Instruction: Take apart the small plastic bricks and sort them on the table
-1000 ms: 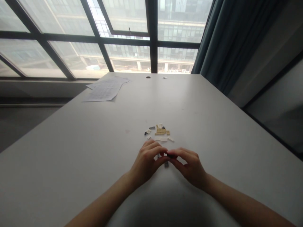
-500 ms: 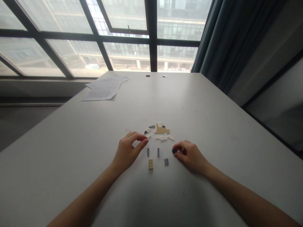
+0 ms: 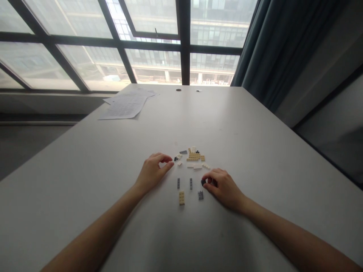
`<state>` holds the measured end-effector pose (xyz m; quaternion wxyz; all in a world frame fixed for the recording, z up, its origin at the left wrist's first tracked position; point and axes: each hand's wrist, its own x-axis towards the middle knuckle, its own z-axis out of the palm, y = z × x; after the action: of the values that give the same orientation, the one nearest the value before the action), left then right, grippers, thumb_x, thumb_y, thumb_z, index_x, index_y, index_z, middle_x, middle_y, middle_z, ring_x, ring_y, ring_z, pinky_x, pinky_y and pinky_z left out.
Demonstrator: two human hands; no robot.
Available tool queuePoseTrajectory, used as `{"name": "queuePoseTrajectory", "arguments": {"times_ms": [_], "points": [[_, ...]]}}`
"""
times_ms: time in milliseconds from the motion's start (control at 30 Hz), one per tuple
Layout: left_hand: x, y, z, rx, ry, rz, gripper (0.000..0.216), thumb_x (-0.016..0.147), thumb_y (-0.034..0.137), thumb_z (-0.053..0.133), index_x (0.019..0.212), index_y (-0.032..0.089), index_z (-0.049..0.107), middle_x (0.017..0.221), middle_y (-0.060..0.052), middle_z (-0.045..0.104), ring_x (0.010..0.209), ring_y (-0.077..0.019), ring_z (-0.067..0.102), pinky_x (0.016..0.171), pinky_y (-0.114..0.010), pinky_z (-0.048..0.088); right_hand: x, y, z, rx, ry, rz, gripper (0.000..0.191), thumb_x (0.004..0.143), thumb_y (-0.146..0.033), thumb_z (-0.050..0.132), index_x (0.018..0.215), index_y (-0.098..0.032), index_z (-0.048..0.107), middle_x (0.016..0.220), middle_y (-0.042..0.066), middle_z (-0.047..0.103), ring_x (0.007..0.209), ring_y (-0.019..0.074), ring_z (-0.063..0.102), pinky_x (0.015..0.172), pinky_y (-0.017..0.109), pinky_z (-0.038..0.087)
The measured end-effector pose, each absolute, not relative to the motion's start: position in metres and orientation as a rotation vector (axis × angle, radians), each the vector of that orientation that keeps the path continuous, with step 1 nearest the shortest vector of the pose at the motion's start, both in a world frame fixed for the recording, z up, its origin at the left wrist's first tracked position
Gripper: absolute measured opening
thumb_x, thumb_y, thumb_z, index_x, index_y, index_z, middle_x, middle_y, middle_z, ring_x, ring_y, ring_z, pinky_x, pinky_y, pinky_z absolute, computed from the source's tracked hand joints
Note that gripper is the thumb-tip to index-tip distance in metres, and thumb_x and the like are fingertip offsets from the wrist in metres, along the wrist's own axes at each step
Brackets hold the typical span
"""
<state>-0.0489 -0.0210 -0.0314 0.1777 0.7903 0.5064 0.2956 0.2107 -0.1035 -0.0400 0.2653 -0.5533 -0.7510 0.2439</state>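
Your right hand point(image 3: 224, 187): fingertips clamped on dark brick point(image 3: 203, 182), low on surface point(image 3: 241, 124). Your left hand point(image 3: 153, 172): thumb, forefinger slightly apart (resting on surface). Grey strips point(image 3: 191, 183) between hands; brick pile point(image 3: 194, 156) beyond fingertips.

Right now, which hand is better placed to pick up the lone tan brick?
Left, probably. The left hand looks empty, while the right hand pinches a dark piece; the tan brick lies between them.

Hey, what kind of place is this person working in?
Likely an office or meeting room: a long white table beside a big window facing other buildings, a dark curtain, printed papers at the far end.
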Motion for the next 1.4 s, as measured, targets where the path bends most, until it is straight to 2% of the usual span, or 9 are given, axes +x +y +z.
{"name": "queuePoseTrajectory", "arguments": {"times_ms": [200,333,533,833,1167,1333,1400], "points": [[-0.046,-0.025,-0.029,2.362,1.257,0.802,0.02,0.083,0.036,0.06,0.092,0.02,0.067,0.088,-0.005,0.066,0.084,-0.0195,0.059,0.076,-0.033,0.049,0.217,-0.099,-0.037,-1.464,-1.992,0.753,0.019,0.08,-0.019,0.066,0.099,-0.02,0.067,0.081,0.001,0.062,0.073,0.0152,0.056,0.075,0.03,0.043],[-0.053,-0.037,-0.026,2.461,1.051,0.638,0.018,0.084,0.035,0.06,0.094,0.022,0.069,0.086,-0.004,0.065,0.083,-0.0186,0.059,0.078,-0.031,0.048,0.215,-0.094,-0.033,-1.417,-2.094,0.661,0.021,0.081,-0.021,0.067,0.103,-0.02,0.067,0.091,0.004,0.063,0.087,0.0187,0.057,0.082,0.033,0.044],[-0.06,-0.05,-0.033,2.487,1.04,0.517,0.022,0.082,0.032,0.063,0.102,0.023,0.069,0.088,-0.004,0.064,0.085,-0.0187,0.058,0.078,-0.03,0.047,0.193,-0.084,-0.028,-1.344,-2.386,0.512,0.037,0.076,-0.033,0.074,0.109,-0.019,0.066,0.102,0.009,0.064,0.102,0.0256,0.055,0.092,0.041,0.04],[-0.063,-0.051,-0.042,2.479,1.048,0.562,0.023,0.083,0.03,0.063,0.105,0.023,0.068,0.09,-0.005,0.063,0.087,-0.0192,0.057,0.083,-0.033,0.044,0.185,-0.079,-0.026,-1.341,-2.448,0.527,0.036,0.074,-0.034,0.076,0.106,-0.019,0.068,0.099,0.008,0.064,0.1,0.0254,0.056,0.09,0.04,0.04],[-0.063,-0.053,-0.047,2.475,1.048,0.593,0.021,0.084,0.029,0.063,0.103,0.023,0.067,0.093,-0.004,0.063,0.09,-0.0199,0.056,0.086,-0.035,0.042,0.178,-0.08,-0.025,-1.346,-2.488,0.485,0.031,0.08,-0.031,0.069,0.108,-0.019,0.067,0.099,0.008,0.064,0.1,0.0242,0.054,0.092,0.04,0.039],[-0.063,-0.053,-0.046,2.472,1.047,0.611,0.019,0.085,0.029,0.061,0.101,0.022,0.067,0.091,-0.004,0.063,0.088,-0.0193,0.056,0.085,-0.034,0.043,0.184,-0.082,-0.026,-1.351,-2.393,0.492,0.036,0.078,-0.033,0.072,0.111,-0.018,0.066,0.102,0.008,0.064,0.1,0.0247,0.055,0.091,0.041,0.04],[-0.063,-0.053,-0.046,2.461,1.044,0.627,0.018,0.086,0.028,0.06,0.101,0.022,0.067,0.09,-0.004,0.063,0.087,-0.019,0.056,0.084,-0.034,0.044,0.193,-0.083,-0.027,-1.375,-2.286,0.48,0.032,0.08,-0.03,0.07,0.11,-0.019,0.065,0.103,0.007,0.064,0.098,0.024,0.056,0.09,0.041,0.041]]}}
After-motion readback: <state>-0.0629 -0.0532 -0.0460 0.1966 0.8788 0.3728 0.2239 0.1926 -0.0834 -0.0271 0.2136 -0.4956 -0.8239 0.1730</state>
